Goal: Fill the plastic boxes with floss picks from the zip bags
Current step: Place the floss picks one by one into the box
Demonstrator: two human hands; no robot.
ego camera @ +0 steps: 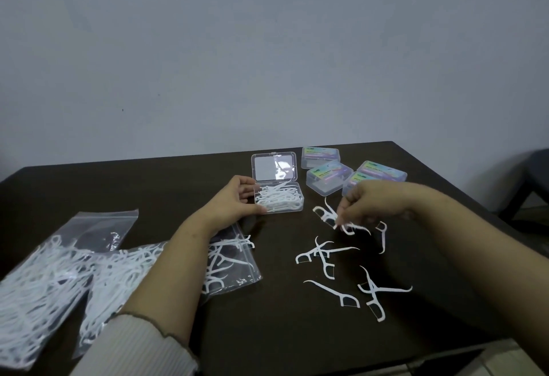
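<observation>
An open clear plastic box [299, 200] sits at the middle of the dark table, its lid [274, 167] folded back, with white floss picks [276, 197] piled inside. My left hand [237, 197] holds the box by its left side, fingers and thumb around its edge. My right hand [377, 200] pinches a floss pick [349, 226] just above the table, right of the box. Several loose floss picks [320, 252] lie scattered in front. Zip bags [44, 280] of floss picks lie at the left, one under my left forearm.
Several closed plastic boxes [326, 176] with colourful labels stand at the back right, behind my right hand. The table's right edge [463, 197] runs diagonally. A dark stool [531, 176] stands beyond it. A grey wall is behind.
</observation>
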